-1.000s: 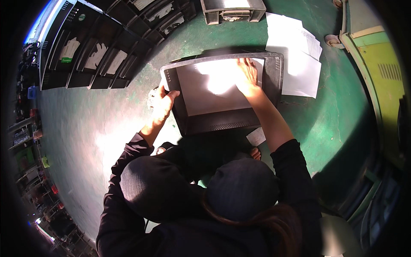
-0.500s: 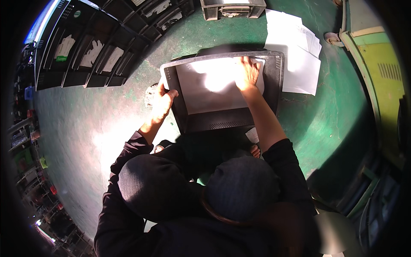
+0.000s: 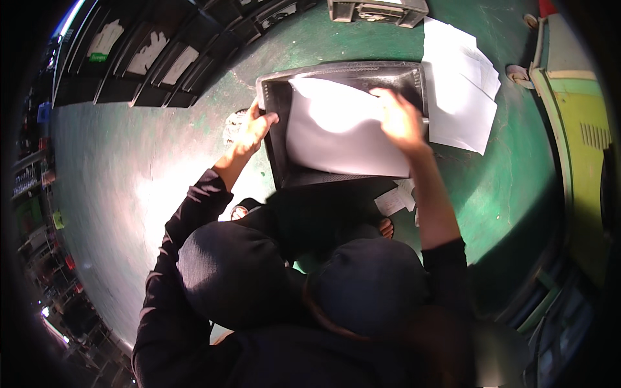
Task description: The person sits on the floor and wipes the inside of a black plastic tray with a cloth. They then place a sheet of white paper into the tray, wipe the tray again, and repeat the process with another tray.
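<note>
A black plastic crate (image 3: 278, 169) stands on the floor in front of my knees, its inside facing up. My left hand (image 3: 251, 131) is closed over the crate's left rim, thumb on the inner side. Inside lies a large white sheet (image 3: 336, 139), skewed and bowed, with strong light glaring on its upper part. My right hand (image 3: 400, 121) is over the right part of the sheet. Motion smears its fingers, so I cannot make out whether they grip the sheet's edge.
Several white papers (image 3: 460, 97) lie on the green floor right of the crate. Small paper scraps (image 3: 393, 199) lie near my foot. A grey crate (image 3: 378, 11) stands beyond, dark bins (image 3: 145, 61) at the far left, a yellow-green cabinet (image 3: 579, 123) at the right.
The white sheet has shifted and turned inside the crate, baring the crate's far right corner. My right hand has moved right and nearer. My left hand stays on the rim.
</note>
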### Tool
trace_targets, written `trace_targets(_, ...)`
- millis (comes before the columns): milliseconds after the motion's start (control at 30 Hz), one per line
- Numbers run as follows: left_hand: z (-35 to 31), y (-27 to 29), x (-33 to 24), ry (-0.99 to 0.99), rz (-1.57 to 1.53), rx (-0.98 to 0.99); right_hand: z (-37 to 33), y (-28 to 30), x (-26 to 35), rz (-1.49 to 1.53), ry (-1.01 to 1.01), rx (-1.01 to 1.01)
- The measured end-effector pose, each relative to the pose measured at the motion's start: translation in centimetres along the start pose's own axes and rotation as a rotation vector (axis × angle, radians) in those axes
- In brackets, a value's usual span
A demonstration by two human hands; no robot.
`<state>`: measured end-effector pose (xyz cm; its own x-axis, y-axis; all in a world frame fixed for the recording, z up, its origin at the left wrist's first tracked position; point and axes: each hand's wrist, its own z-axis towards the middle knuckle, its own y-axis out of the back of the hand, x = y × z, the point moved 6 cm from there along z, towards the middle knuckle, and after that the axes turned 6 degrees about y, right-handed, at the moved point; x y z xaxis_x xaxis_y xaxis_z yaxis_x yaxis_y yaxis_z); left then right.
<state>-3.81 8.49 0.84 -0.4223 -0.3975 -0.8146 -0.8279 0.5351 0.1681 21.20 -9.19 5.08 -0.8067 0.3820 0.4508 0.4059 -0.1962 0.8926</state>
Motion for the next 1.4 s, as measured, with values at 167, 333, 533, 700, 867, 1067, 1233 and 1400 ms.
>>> trace_targets(167, 2.9, 3.4, 1.2, -0.06, -0.086, 0.076, -2.6, 16.0, -5.3, 0.004, -0.119, -0.656)
trace_targets(333, 3.9, 7.0, 4.6, -0.576, 1.087, -0.06, -6.3, 17.8, -20.9, -0.162, -0.547, -0.764)
trace_targets(533, 2.5, 19.5, 0.4, -0.428, 0.586, -0.482, -5.4, 14.8, -14.2, -0.721, -0.652, -0.578)
trace_targets(700, -4.2, 8.8, -12.7, -0.322, -0.004, 0.007, 1.8, 8.2, 2.3, 0.752, 0.134, -0.303)
trace_targets(867, -4.6, -0.8, -14.9, -0.531, 0.353, 0.252, 4.4, 4.4, 12.2, 0.689, 0.317, -0.232)
trace_targets(1067, 5.3, 1.4, 0.8, -0.517, 0.699, -0.111, 3.1, -8.2, -4.7, -0.255, 0.07, -0.253)
trace_targets(1233, 4.4, -0.2, 1.8, -0.359, 0.239, -0.064, 4.8, -13.5, 3.2, -0.466, 0.266, 0.022)
trace_targets(1400, 5.2, -0.3, 1.9, -0.449, 0.182, -0.125, 2.4, -21.1, 9.9, 0.041, 0.607, -0.135)
